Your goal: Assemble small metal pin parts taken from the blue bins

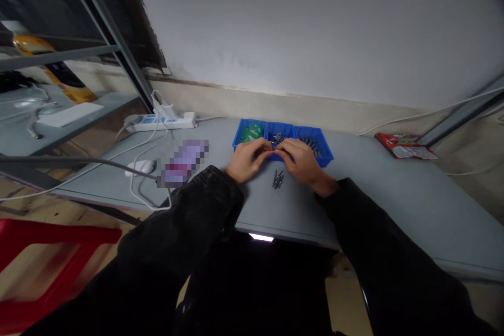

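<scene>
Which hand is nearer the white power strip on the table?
The left hand is nearer: it sits off to one side of the white power strip, at the front of the blue parts tray. The right hand lies farther away, beyond the left hand.

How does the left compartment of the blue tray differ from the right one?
The left compartment holds a green clump, while the right compartment holds dark metal pieces. The green clump looks bunched together, whereas the dark metal pieces lie as separate slim parts. Both compartments belong to the same blue plastic tray and share its blue walls.
</scene>
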Motion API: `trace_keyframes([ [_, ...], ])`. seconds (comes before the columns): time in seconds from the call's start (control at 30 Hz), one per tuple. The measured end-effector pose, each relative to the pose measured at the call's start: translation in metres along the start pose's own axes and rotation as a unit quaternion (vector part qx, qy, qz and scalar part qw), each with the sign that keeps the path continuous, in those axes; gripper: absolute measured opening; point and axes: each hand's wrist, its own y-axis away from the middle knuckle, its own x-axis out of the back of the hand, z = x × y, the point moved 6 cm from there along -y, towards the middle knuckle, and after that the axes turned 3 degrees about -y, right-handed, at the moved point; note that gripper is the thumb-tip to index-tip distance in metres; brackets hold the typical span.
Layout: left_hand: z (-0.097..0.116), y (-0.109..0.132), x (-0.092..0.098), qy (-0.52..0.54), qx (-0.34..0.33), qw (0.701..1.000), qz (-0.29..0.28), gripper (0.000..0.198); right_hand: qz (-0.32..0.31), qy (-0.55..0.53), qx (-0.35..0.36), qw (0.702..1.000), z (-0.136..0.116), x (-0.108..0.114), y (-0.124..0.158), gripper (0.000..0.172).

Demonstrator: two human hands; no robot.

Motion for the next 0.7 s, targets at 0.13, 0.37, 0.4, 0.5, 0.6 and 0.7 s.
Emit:
trace_keyframes([
  [0.13,-0.0013,0.0,-0.0004,-0.011,0.003,1.0,-0.003,0.012,0.0,-0.02,-0.009,1.0,0.0014,-0.0019,0.0011,0.011],
  [0.37,-0.0009,-0.0002,-0.0013,-0.008,-0.001,1.0,-0.004,0.013,-0.002,-0.011,-0.008,1.0,0.0022,-0.0025,0.001,0.016],
  [0.4,-0.0007,-0.0002,-0.0012,-0.008,-0.002,1.0,-0.003,0.013,-0.004,-0.006,-0.008,1.0,0.0021,-0.0023,0.001,0.017],
  [0.5,-0.0002,-0.0001,-0.0006,-0.007,-0.005,1.0,0.0,0.012,-0.005,-0.002,-0.009,1.0,0.0015,-0.0019,0.0012,0.019],
  [0.6,-0.0002,-0.0001,0.0003,-0.01,-0.004,1.0,0.003,0.01,0.004,-0.01,-0.007,1.0,0.0017,-0.0017,0.0019,0.01],
  [0.7,-0.0006,-0.0002,0.0002,-0.013,-0.001,1.0,0.0,0.011,0.005,-0.008,-0.009,1.0,0.0029,-0.0028,0.0024,0.008],
])
